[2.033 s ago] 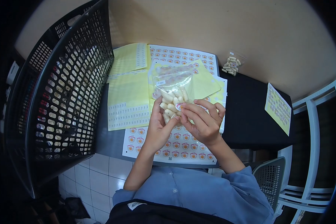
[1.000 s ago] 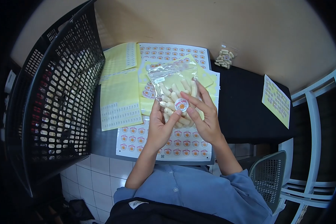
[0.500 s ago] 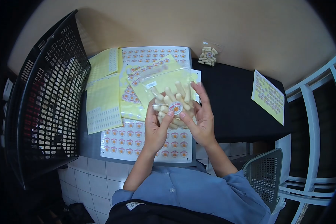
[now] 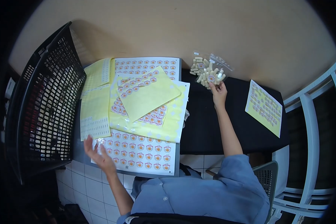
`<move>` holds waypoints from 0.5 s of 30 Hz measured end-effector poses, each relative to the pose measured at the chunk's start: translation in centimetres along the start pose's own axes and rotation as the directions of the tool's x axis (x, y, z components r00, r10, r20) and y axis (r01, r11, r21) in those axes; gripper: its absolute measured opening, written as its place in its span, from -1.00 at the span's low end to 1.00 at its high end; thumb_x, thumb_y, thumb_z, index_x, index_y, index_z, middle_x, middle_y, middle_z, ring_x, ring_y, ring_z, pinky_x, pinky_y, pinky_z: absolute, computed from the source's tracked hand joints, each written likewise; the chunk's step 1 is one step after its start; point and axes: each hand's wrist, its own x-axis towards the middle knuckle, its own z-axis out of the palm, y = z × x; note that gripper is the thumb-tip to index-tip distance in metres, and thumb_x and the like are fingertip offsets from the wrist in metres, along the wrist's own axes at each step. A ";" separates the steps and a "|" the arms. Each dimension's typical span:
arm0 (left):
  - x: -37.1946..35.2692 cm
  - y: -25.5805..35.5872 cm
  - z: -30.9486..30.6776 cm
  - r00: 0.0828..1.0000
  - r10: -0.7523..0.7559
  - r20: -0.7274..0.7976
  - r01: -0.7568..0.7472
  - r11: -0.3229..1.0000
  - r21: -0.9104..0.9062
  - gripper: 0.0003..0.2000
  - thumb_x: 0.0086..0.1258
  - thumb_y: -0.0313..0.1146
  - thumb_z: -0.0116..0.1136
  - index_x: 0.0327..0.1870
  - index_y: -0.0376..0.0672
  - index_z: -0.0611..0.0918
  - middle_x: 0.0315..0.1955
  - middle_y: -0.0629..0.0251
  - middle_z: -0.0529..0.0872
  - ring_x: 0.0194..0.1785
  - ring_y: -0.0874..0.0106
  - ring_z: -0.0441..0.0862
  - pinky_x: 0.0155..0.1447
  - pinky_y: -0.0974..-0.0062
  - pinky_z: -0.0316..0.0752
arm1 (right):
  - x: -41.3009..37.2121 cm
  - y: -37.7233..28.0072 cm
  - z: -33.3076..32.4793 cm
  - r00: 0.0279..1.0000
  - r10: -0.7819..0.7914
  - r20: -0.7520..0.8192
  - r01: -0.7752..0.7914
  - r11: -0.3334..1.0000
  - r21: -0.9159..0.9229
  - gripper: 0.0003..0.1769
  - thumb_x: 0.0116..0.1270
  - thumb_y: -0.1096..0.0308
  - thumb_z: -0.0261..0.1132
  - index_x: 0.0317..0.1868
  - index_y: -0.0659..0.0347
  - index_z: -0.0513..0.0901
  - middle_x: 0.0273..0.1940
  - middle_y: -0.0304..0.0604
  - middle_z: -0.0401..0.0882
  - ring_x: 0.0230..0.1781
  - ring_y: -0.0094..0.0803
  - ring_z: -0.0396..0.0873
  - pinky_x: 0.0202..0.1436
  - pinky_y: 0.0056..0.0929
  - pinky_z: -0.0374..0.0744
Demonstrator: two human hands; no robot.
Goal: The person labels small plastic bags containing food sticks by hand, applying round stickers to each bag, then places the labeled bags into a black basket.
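Note:
At the back of the black-covered surface, my right hand [image 4: 218, 93] pinches the lower edge of a clear plastic bag [image 4: 215, 73] of pale, finger-shaped pieces with a round sticker on its front. That bag overlaps a second similar bag [image 4: 196, 66] standing by the wall. My left hand [image 4: 100, 154] holds nothing, its fingers spread above the lower left corner of a sticker sheet [image 4: 138, 153] printed with rows of round labels. Close to its fingertips lies a yellow sheet with small white labels [image 4: 95, 112].
A tall black plastic basket [image 4: 50, 100] with packed contents stands at the left. Yellow backing sheets [image 4: 149, 97] with part of their stickers lie piled mid-table. Another sticker sheet [image 4: 265, 108] rests at the right, near white metal bars [image 4: 313, 123].
My right hand has carried the bag from over the sticker sheets to the back right, beside the other bag. My left hand has let go of it and moved left.

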 end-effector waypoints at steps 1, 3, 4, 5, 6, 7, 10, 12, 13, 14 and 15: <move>-0.3 -1.3 -1.1 0.997 0.002 -0.076 0.001 0.999 0.048 -0.53 0.25 -0.47 -0.12 0.19 -0.24 0.12 0.12 0.12 0.26 0.18 0.33 0.22 0.16 0.34 0.14 | 1.2 1.3 -0.3 0.999 0.047 0.002 -0.046 0.997 -0.055 -0.65 0.07 0.49 0.27 -0.12 0.35 0.42 -0.27 -0.20 0.52 -0.27 -0.52 0.51 -0.18 -0.59 0.47; -0.8 -3.1 -2.8 0.989 0.017 -0.149 0.003 0.991 0.132 -0.55 0.26 -0.47 -0.13 0.18 -0.24 0.13 0.09 0.12 0.28 0.16 0.33 0.24 0.15 0.35 0.15 | 3.5 4.6 -0.6 0.998 0.047 0.037 -0.041 0.987 -0.154 -0.65 0.04 0.44 0.30 -0.14 0.35 0.45 -0.31 -0.21 0.54 -0.30 -0.54 0.51 -0.22 -0.59 0.47; -1.0 -3.5 -3.1 0.976 0.034 -0.213 0.013 0.977 0.214 -0.57 0.27 -0.47 -0.14 0.17 -0.24 0.15 0.07 0.11 0.30 0.14 0.33 0.25 0.15 0.35 0.15 | 4.2 5.5 -0.3 0.996 0.053 0.068 -0.034 0.966 -0.257 -0.64 0.02 0.40 0.32 -0.16 0.35 0.49 -0.34 -0.22 0.55 -0.34 -0.56 0.51 -0.25 -0.59 0.47; -1.2 -3.8 -3.0 0.976 0.035 -0.215 0.013 0.976 0.217 -0.57 0.27 -0.47 -0.14 0.17 -0.24 0.15 0.07 0.11 0.30 0.14 0.33 0.25 0.15 0.35 0.15 | 4.7 6.3 -0.2 0.997 0.048 0.063 -0.028 0.955 -0.296 -0.60 -0.03 0.36 0.36 -0.16 0.35 0.51 -0.35 -0.21 0.57 -0.35 -0.56 0.50 -0.26 -0.58 0.46; -1.3 -4.0 -2.9 0.971 0.008 -0.237 0.042 0.978 0.204 -0.58 0.27 -0.46 -0.14 0.16 -0.24 0.16 0.05 0.11 0.31 0.13 0.33 0.26 0.15 0.36 0.15 | 5.1 6.6 0.1 0.997 0.049 0.064 -0.028 0.956 -0.292 -0.60 -0.03 0.36 0.36 -0.16 0.35 0.51 -0.35 -0.21 0.57 -0.35 -0.56 0.50 -0.26 -0.58 0.46; -1.3 -4.2 -2.8 0.966 -0.020 -0.258 0.071 0.979 0.190 -0.59 0.27 -0.46 -0.14 0.15 -0.24 0.17 0.04 0.10 0.32 0.11 0.34 0.28 0.14 0.36 0.16 | 5.5 6.9 0.3 0.996 0.050 0.073 -0.023 0.945 -0.325 -0.58 -0.04 0.34 0.37 -0.16 0.34 0.51 -0.34 -0.20 0.57 -0.36 -0.55 0.50 -0.25 -0.57 0.46; -1.3 -4.6 -2.5 0.972 0.001 -0.235 0.043 0.982 0.184 -0.60 0.27 -0.46 -0.13 0.14 -0.25 0.18 0.03 0.09 0.32 0.11 0.33 0.28 0.13 0.37 0.17 | 5.9 7.4 0.6 0.997 0.036 0.067 -0.006 0.912 -0.410 -0.55 -0.07 0.29 0.38 -0.15 0.32 0.51 -0.34 -0.17 0.57 -0.38 -0.51 0.50 -0.26 -0.55 0.46; -1.5 -4.9 -2.6 0.974 -0.005 -0.227 0.048 0.981 0.187 -0.60 0.26 -0.47 -0.13 0.13 -0.25 0.19 0.03 0.09 0.32 0.10 0.33 0.29 0.12 0.38 0.17 | 5.7 7.4 0.8 0.998 0.023 0.056 0.006 0.885 -0.465 -0.53 -0.08 0.26 0.39 -0.15 0.30 0.51 -0.34 -0.15 0.55 -0.39 -0.48 0.49 -0.27 -0.53 0.46; -1.5 -5.0 -2.7 0.975 -0.011 -0.221 0.054 0.980 0.190 -0.61 0.26 -0.48 -0.13 0.12 -0.26 0.20 0.02 0.09 0.32 0.10 0.34 0.29 0.10 0.38 0.18 | 5.4 7.2 0.9 0.999 -0.040 0.016 0.041 0.785 -0.618 -0.51 -0.10 0.23 0.39 -0.15 0.30 0.51 -0.33 -0.14 0.53 -0.40 -0.45 0.48 -0.29 -0.51 0.46; -1.5 -5.1 -2.7 0.975 -0.012 -0.224 0.056 0.980 0.191 -0.61 0.26 -0.48 -0.13 0.12 -0.26 0.20 0.02 0.09 0.32 0.10 0.34 0.29 0.10 0.38 0.18 | 5.1 7.0 1.0 0.994 -0.108 -0.011 0.063 0.657 -0.751 -0.49 -0.11 0.21 0.40 -0.15 0.29 0.50 -0.33 -0.12 0.50 -0.42 -0.42 0.47 -0.31 -0.48 0.46; -1.5 -5.2 -2.8 0.976 -0.017 -0.219 0.061 0.979 0.193 -0.62 0.26 -0.48 -0.14 0.12 -0.26 0.20 0.02 0.09 0.33 0.10 0.34 0.29 0.09 0.39 0.18 | 5.0 6.9 1.0 0.994 -0.109 -0.007 0.067 0.657 -0.751 -0.49 -0.11 0.21 0.40 -0.15 0.29 0.50 -0.33 -0.12 0.50 -0.42 -0.42 0.47 -0.31 -0.48 0.46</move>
